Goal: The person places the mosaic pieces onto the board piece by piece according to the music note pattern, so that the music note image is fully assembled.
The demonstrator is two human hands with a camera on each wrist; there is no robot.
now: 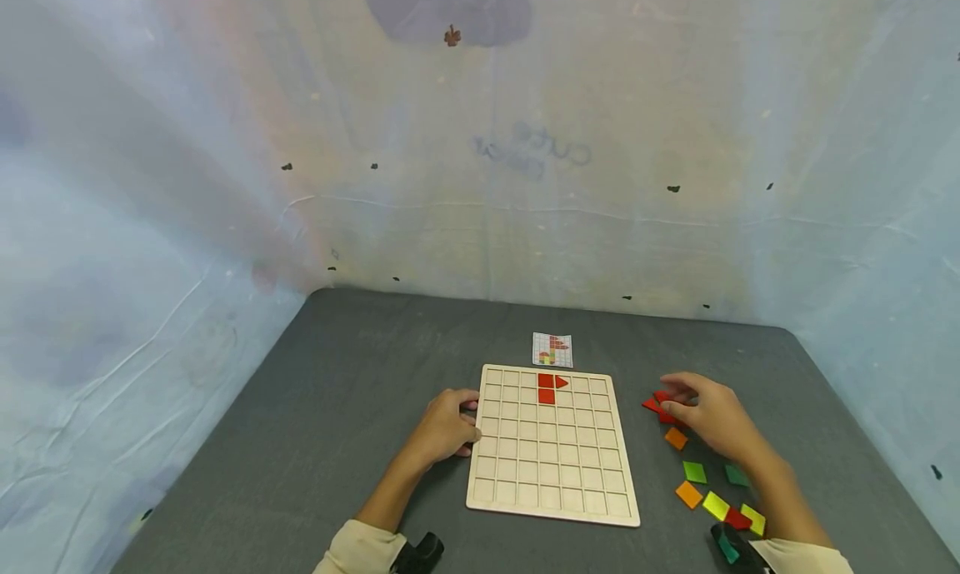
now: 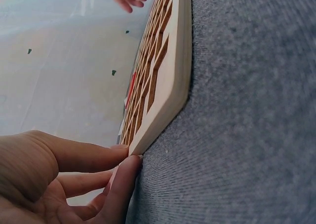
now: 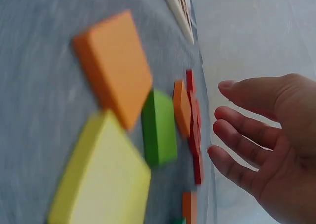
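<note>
A wooden grid board lies on the dark grey table, with two red square tiles and a red triangle tile in its upper cells. My left hand pinches the board's left edge; in the left wrist view the thumb and a finger meet at the wooden rim. Over to the right, my right hand hovers above a cluster of red tiles, partly covering them. Thumb and fingers are spread apart with nothing between them in the right wrist view, beyond the red tiles.
A small printed pattern card lies just behind the board. Loose orange tiles, green tiles and yellow tiles lie near my right forearm, with a red tile among them. A pale sheet hangs behind the table.
</note>
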